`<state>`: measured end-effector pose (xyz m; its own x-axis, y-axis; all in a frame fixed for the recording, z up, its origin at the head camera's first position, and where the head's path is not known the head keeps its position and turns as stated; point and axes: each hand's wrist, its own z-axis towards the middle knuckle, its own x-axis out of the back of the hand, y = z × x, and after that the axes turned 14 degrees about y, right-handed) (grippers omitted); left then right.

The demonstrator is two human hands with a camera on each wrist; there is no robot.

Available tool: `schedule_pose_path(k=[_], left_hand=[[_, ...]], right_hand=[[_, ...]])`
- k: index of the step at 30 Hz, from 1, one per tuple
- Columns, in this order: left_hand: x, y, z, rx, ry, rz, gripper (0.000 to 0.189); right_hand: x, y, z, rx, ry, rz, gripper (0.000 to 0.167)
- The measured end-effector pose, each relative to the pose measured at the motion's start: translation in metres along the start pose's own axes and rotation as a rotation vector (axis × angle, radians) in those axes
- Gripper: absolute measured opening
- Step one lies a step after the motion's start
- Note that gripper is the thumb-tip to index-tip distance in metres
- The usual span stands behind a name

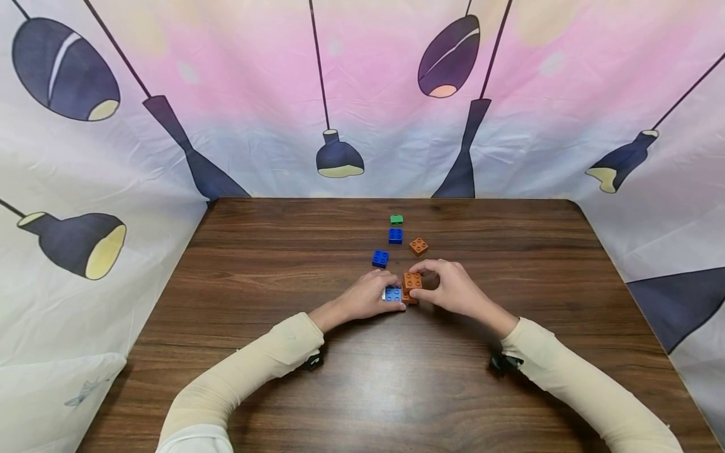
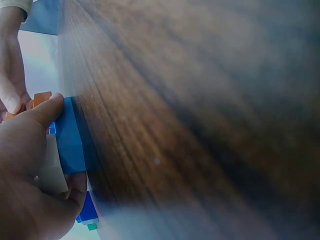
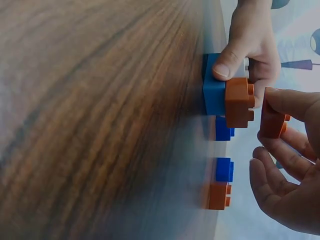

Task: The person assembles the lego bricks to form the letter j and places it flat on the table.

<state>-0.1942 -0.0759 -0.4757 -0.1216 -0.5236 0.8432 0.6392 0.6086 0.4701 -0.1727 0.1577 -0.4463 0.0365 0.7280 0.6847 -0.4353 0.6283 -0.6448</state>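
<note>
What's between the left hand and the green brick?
In the head view, the nearer blue brick lies just beyond the left hand, then the farther blue brick just short of the green brick.

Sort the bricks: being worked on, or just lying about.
Being worked on:
light blue brick and white brick, in left hand
lower orange brick, on the light blue brick
upper orange brick, in right hand

Lying about:
green brick
near dark blue brick
far dark blue brick
loose orange brick
</note>
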Motion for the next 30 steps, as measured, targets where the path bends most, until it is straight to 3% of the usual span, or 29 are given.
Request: schedule_pose_path(k=[30], left_hand=[[0.0006, -0.0002, 0.0007, 0.001, 0.003, -0.024, 0.041]], right_hand=[[-0.0063, -0.0004, -0.0072, 0.035, -0.011, -0.024, 0.034]])
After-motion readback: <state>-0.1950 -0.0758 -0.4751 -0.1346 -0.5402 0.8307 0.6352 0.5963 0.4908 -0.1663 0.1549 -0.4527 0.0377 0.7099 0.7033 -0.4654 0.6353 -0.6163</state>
